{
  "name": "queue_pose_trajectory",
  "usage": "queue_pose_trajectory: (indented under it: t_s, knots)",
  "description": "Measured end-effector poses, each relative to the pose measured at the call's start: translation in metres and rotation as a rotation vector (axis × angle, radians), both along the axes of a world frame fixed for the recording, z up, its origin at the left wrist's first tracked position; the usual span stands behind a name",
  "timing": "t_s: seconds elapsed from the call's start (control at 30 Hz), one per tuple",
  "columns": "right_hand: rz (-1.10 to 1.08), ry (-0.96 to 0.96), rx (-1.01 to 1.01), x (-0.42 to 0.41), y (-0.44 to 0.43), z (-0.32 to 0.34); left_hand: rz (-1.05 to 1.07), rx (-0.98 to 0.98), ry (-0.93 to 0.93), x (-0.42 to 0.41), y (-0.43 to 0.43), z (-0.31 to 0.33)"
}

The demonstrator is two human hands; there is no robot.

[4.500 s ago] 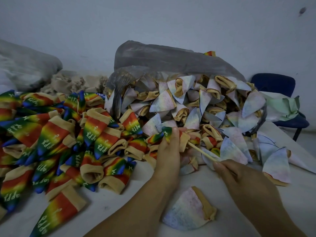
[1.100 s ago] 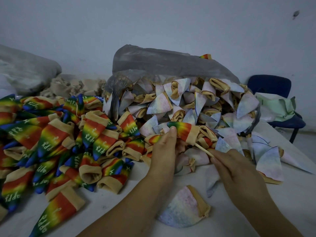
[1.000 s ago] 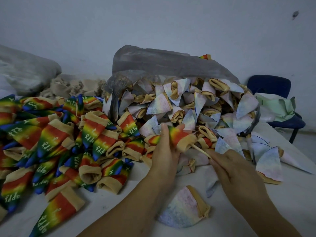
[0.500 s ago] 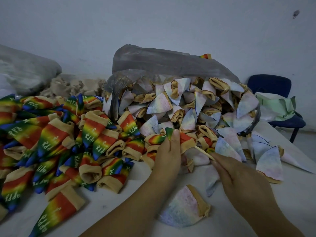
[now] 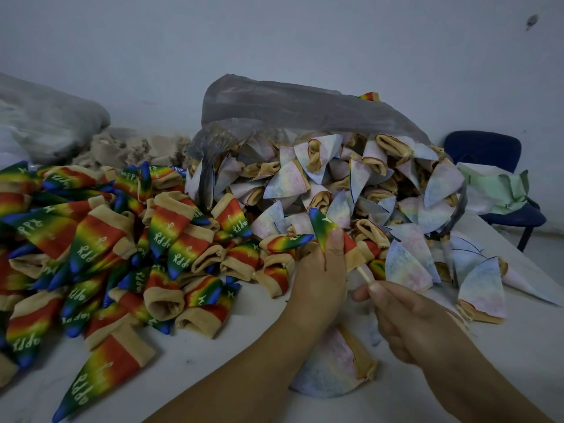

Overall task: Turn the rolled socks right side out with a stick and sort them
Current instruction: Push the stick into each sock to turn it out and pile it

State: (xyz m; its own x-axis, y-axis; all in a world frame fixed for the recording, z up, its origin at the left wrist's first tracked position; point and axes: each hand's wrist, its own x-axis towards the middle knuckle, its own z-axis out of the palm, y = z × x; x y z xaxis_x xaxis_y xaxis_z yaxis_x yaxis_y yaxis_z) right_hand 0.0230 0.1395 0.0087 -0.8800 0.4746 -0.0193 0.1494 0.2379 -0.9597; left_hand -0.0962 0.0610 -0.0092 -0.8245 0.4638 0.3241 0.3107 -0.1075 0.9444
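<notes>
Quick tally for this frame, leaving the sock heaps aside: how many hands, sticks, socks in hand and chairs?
Hands: 2, the left hand and the right hand
Stick: 1, the stick pinched by the right hand
Sock in hand: 1, the rainbow sock gripped by the left hand
Chair: 1, the blue chair
Total: 5

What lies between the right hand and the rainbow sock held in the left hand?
In the head view, a wooden stick bridges that gap: the right hand pinches its near end; its far end enters the tan cuff of the rainbow sock.
</notes>
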Motion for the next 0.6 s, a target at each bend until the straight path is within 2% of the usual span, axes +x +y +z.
queue_pose_trajectory:
  t_s: [0.2, 0.33, 0.43, 0.5, 0.6]
  knots:
    - [-0.096, 0.067, 0.482, -0.001, 0.001, -0.003, -0.015, -0.035, -0.005, -0.003, -0.002, -0.016]
    - [-0.167, 0.141, 0.936, 0.0, 0.012, -0.006, 0.02, 0.06, 0.007, -0.003, -0.005, -0.011]
    - [-0.058, 0.286, 1.063, -0.002, 0.028, -0.009, 0.05, 0.108, -0.03, -0.003, -0.008, -0.009]
    - [-0.037, 0.347, 1.276, -0.001, 0.037, -0.013, 0.063, 0.12, -0.089, -0.003, -0.008, -0.01]
    - [-0.032, 0.311, 1.334, 0.005, 0.046, -0.012, 0.079, 0.129, -0.114, -0.002, -0.006, -0.01]
